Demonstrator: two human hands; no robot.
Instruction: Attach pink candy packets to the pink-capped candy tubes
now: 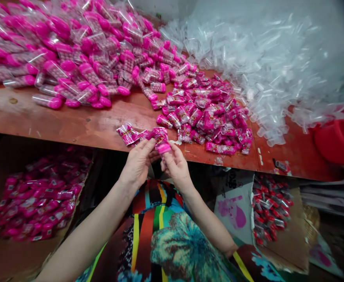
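Both hands meet just over the table's front edge. My left hand (141,158) is closed, pinching a shiny pink printed wrapper (160,135) between thumb and fingers. In my right hand (176,166), also closed, is a small container with a pink cap (164,148); the fingers hide most of its body. The cap touches or lies right against the wrapper, and I cannot tell whether it is partly inside. Left of the hands, more flat pink wrappers (127,134) lie on the table. A heap of pink wrapped packs (210,113) is to the right.
Clear tubes of pink balls with pink caps (84,58) are piled at the back left of the red-brown table (92,121). Clear plastic pieces (248,58) and a red bucket (339,141) are rightward. Below stand boxes of pink packs (42,196) and red-and-dark items (270,207).
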